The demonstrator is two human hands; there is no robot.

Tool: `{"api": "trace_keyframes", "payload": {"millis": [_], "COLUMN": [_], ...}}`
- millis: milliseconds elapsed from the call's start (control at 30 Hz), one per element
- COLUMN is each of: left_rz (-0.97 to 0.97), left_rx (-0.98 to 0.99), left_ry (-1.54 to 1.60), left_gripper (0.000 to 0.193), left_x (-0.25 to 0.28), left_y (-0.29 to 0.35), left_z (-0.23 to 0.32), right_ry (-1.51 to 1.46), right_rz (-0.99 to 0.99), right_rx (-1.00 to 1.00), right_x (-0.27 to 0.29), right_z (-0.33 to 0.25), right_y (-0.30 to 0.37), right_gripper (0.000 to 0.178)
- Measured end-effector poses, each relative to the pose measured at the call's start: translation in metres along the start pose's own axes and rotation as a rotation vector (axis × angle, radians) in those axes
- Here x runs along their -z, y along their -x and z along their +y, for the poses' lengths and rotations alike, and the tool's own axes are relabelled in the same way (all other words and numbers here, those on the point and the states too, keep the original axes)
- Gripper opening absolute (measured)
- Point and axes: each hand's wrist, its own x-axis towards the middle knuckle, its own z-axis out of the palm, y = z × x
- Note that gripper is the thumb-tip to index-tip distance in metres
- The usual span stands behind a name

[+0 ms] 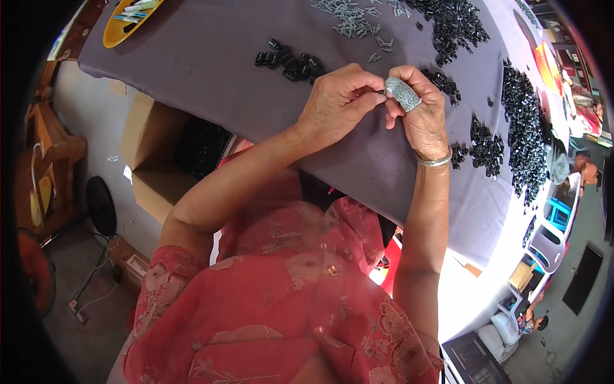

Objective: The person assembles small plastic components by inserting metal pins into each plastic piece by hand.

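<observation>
grey-purple cloth (217,70) spread out; both hands meet above it. left hand (342,102): thumb and forefinger together, seemingly pinched on a tiny dark piece (382,93), mostly hidden. right hand (428,115): fingers curled, silvery wrap (405,95) on one; cannot tell if they clamp anything. piece likely light, stiff, hard to break, easily dropped; best held by its edges, fingertips only. black parts (291,63) and metal bits (352,19) lie beyond. no writing readable on these.
</observation>
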Motion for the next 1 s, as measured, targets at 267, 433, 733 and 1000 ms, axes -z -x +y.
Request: {"api": "trace_keyframes", "payload": {"millis": [267, 433, 733, 1000], "left_rz": [0.008, 0.010, -0.081, -0.062], "left_rx": [0.006, 0.009, 0.074, 0.084], "left_ry": [-0.022, -0.016, -0.053, -0.050], "left_gripper": [0.013, 0.012, 0.014, 0.014], "left_x": [0.000, 0.001, 0.006, 0.007], "left_y": [0.000, 0.000, 0.002, 0.001], "left_z": [0.004, 0.005, 0.013, 0.012], "right_ry": [0.117, 0.177, 0.204, 0.234], "right_rz": [0.052, 0.049, 0.055, 0.044], "right_rx": [0.146, 0.142, 0.130, 0.161], "right_x": [-0.002, -0.002, -0.006, -0.008], "right_z": [0.004, 0.002, -0.002, 0.002], "right_y": [0.002, 0.002, 0.003, 0.003], "right_gripper": [0.009, 0.007, 0.005, 0.004]}}
